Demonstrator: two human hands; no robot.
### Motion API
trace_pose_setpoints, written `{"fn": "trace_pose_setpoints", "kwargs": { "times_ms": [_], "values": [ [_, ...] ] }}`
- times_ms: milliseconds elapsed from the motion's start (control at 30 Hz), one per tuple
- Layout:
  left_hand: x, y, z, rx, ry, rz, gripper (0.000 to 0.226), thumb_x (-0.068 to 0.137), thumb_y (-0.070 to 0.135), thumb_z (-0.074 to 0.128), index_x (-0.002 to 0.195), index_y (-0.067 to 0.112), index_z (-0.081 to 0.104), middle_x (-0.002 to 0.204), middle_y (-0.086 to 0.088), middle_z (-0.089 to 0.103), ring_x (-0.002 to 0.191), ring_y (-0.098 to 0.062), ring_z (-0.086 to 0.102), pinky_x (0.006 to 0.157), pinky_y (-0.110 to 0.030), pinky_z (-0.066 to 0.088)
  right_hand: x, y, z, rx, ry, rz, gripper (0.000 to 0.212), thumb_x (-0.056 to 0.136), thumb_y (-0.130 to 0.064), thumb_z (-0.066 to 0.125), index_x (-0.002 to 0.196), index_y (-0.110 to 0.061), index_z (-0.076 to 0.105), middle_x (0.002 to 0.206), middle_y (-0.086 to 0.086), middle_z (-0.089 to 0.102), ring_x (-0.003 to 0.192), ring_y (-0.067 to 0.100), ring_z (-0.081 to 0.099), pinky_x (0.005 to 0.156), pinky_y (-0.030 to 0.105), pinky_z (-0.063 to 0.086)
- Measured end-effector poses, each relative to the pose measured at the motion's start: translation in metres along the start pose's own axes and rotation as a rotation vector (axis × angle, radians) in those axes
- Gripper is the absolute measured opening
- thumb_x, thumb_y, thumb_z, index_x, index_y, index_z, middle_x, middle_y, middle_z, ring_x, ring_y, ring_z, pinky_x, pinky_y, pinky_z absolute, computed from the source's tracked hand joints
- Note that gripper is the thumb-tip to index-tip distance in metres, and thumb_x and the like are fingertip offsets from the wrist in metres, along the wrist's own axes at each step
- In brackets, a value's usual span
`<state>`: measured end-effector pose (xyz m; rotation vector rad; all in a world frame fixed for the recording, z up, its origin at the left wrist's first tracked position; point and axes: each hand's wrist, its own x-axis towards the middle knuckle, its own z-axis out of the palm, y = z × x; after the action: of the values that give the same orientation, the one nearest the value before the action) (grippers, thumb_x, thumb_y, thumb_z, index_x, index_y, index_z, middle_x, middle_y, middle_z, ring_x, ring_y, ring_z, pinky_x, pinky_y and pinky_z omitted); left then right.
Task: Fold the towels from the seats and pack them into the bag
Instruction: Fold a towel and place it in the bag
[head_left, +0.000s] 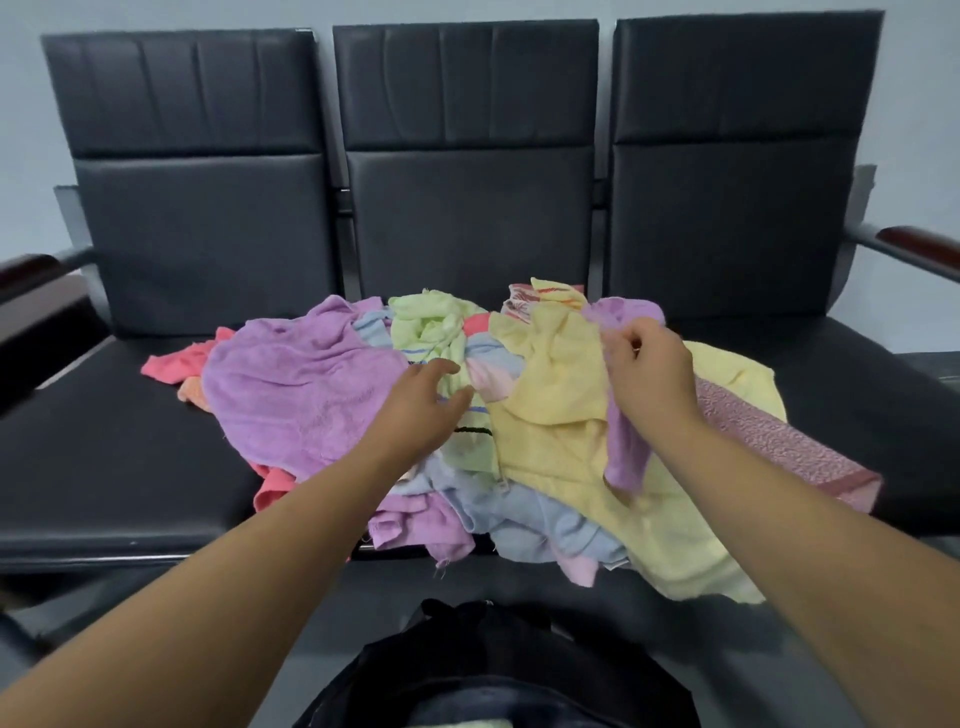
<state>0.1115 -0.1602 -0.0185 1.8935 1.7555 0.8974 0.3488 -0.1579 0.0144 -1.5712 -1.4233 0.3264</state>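
Note:
A heap of towels lies on the black seats: a large purple towel, a green one, a big yellow one, a blue one, a pink textured one and a coral one. My right hand pinches a small purple towel that hangs below it over the yellow towel. With relaxed fingers, my left hand reaches over the middle of the heap and holds nothing. A black bag stands open on the floor below the seats.
Three joined black seats with tall backrests stand against a pale wall. Dark red armrests flank both ends. The left seat and the far right seat carry bare cushion. A pale green cloth shows inside the bag.

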Motion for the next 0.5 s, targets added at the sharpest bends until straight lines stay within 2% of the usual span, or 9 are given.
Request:
{"fn": "trace_pose_setpoints", "kwargs": {
  "times_ms": [33, 100, 167, 233, 300, 367, 400, 433, 500],
  "values": [
    [-0.003, 0.011, -0.004, -0.081, 0.006, 0.026, 0.04, 0.101, 0.04, 0.056, 0.137, 0.023, 0.055, 0.141, -0.001, 0.054, 0.111, -0.012, 0.055, 0.087, -0.026, 0.041, 0.0, -0.012, -0.007, 0.087, 0.007, -0.006, 0.03, 0.105, -0.022, 0.051, 0.078, -0.009, 0.052, 0.07, -0.007, 0.05, 0.064, 0.007, 0.044, 0.052, 0.014, 0.033],
    [-0.013, 0.036, -0.012, -0.3, -0.08, 0.042, 0.042, 0.098, 0.05, 0.057, 0.135, 0.028, 0.057, 0.139, 0.004, 0.058, 0.118, -0.009, 0.057, 0.089, -0.025, 0.048, 0.0, -0.039, -0.022, 0.24, 0.023, -0.013, 0.028, 0.105, -0.024, 0.051, 0.082, -0.008, 0.052, 0.071, -0.005, 0.049, 0.062, 0.004, 0.043, 0.053, 0.013, 0.035],
    [-0.022, 0.059, -0.021, -0.49, -0.221, 0.044, 0.062, 0.086, 0.066, 0.062, 0.14, 0.038, 0.051, 0.141, 0.007, 0.056, 0.124, -0.006, 0.056, 0.099, -0.032, 0.052, -0.002, -0.067, -0.037, 0.311, 0.021, -0.059, 0.03, 0.105, -0.028, 0.052, 0.081, -0.01, 0.051, 0.069, -0.005, 0.047, 0.056, 0.0, 0.041, 0.054, 0.013, 0.035],
    [-0.03, 0.077, -0.027, -0.605, -0.329, 0.075, 0.072, 0.08, 0.067, 0.068, 0.144, 0.043, 0.045, 0.14, 0.009, 0.057, 0.126, -0.006, 0.056, 0.1, -0.034, 0.053, -0.007, -0.093, -0.049, 0.354, -0.009, -0.106, 0.03, 0.106, -0.031, 0.052, 0.082, -0.012, 0.052, 0.07, -0.004, 0.047, 0.057, 0.0, 0.04, 0.053, 0.014, 0.035],
    [-0.034, 0.088, -0.031, -0.628, -0.341, 0.16, 0.049, 0.09, 0.046, 0.073, 0.134, 0.035, 0.056, 0.124, 0.012, 0.068, 0.112, -0.003, 0.065, 0.086, -0.024, 0.054, -0.013, -0.116, -0.059, 0.421, -0.048, -0.112, 0.03, 0.106, -0.033, 0.051, 0.087, -0.01, 0.055, 0.075, 0.0, 0.048, 0.065, 0.007, 0.041, 0.054, 0.016, 0.036],
    [-0.039, 0.098, -0.039, -0.591, -0.202, 0.193, 0.005, 0.096, 0.023, 0.07, 0.1, 0.023, 0.068, 0.083, 0.02, 0.07, 0.076, 0.003, 0.065, 0.067, -0.015, 0.048, -0.016, -0.13, -0.066, 0.467, -0.081, -0.082, 0.033, 0.105, -0.035, 0.051, 0.09, -0.006, 0.057, 0.076, 0.001, 0.048, 0.068, 0.01, 0.042, 0.061, 0.022, 0.04],
    [-0.04, 0.098, -0.045, -0.582, -0.146, 0.185, 0.012, 0.096, 0.018, 0.068, 0.085, 0.021, 0.066, 0.069, 0.019, 0.063, 0.064, 0.002, 0.058, 0.061, -0.015, 0.044, -0.017, -0.134, -0.069, 0.466, -0.084, -0.064, 0.035, 0.105, -0.036, 0.052, 0.091, -0.004, 0.058, 0.074, 0.0, 0.049, 0.069, 0.011, 0.044, 0.066, 0.025, 0.043],
    [-0.043, 0.099, -0.052, -0.605, -0.114, 0.175, 0.019, 0.096, 0.016, 0.069, 0.078, 0.019, 0.063, 0.064, 0.014, 0.057, 0.06, -0.002, 0.053, 0.058, -0.017, 0.042, -0.018, -0.137, -0.072, 0.466, -0.083, -0.046, 0.036, 0.105, -0.036, 0.053, 0.091, -0.003, 0.059, 0.072, -0.002, 0.05, 0.07, 0.012, 0.046, 0.069, 0.031, 0.047],
    [-0.048, 0.096, -0.069, -0.711, -0.129, 0.14, 0.02, 0.092, 0.023, 0.073, 0.079, 0.012, 0.063, 0.07, 0.001, 0.054, 0.065, -0.011, 0.05, 0.059, -0.022, 0.041, -0.019, -0.141, -0.078, 0.479, -0.085, -0.01, 0.034, 0.104, -0.034, 0.054, 0.085, -0.007, 0.059, 0.068, -0.003, 0.05, 0.068, 0.014, 0.048, 0.068, 0.036, 0.049]
  ]
}}
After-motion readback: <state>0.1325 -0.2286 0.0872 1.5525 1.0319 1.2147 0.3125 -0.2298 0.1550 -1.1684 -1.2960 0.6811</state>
